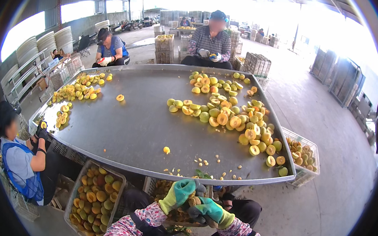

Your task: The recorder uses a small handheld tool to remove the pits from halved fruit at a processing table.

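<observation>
My left hand (182, 193) and my right hand (211, 211), both in green, yellow and grey work gloves, meet over a crate (148, 185) of cut fruit between my knees. Brownish pieces, seemingly fruit, show between the gloves, with both hands' fingers closed around them; their exact shape is partly hidden. Just beyond my hands is the near rim of a metal-topped table (138, 128). Fruit stones (203, 162) and a green leaf (203, 174) lie near that rim. A large heap of halved and whole yellow-green fruit (222, 118) covers the table's right part.
A crate of whole fruit (95, 196) stands at my left, another fruit crate (304, 154) beyond the table's right edge. A co-worker (19, 161) sits at the left; two more (111, 48) (211, 43) sit across the table. More fruit (76, 91) lies at the far left.
</observation>
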Tool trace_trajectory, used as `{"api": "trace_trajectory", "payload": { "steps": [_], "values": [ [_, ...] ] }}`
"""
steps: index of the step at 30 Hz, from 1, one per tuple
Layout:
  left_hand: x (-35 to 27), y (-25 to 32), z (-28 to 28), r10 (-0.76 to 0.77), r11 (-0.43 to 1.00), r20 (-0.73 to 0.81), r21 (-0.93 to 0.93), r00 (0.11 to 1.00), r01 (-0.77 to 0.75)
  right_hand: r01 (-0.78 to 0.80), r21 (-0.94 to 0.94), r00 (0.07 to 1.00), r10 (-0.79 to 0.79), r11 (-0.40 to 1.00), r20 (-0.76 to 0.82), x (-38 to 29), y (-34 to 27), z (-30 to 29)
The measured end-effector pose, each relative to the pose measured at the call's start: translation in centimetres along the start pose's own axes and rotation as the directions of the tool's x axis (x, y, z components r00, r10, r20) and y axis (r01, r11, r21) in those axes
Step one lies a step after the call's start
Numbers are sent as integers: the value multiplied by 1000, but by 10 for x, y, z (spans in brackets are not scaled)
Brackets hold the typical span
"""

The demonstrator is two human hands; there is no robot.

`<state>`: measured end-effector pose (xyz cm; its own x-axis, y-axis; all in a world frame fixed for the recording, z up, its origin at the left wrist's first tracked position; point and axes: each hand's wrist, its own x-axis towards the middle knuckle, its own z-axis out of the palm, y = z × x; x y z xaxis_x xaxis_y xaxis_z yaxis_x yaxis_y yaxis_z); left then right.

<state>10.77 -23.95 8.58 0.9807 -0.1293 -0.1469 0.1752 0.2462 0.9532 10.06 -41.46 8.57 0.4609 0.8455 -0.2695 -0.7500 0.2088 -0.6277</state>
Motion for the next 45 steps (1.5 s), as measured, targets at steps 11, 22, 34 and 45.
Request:
{"api": "trace_trajectory", "payload": {
  "steps": [11,22,34,45],
  "values": [
    [10,-6,-15,106,953,-519,-191,848,-236,143,86,973,-124,986,-196,37,11,41],
    [-45,-19,-85,446,852,-388,462,807,-249,-164,-943,911,-410,-289,-33,41,50,-30],
    [-160,-41,-169,384,923,-829,345,407,-169,-428,-491,746,-10,759,-665,19,109,-17],
    [-162,-78,-318,775,495,-603,766,190,410,-648,-603,673,-22,464,-740,37,127,-21]
  ]
}}
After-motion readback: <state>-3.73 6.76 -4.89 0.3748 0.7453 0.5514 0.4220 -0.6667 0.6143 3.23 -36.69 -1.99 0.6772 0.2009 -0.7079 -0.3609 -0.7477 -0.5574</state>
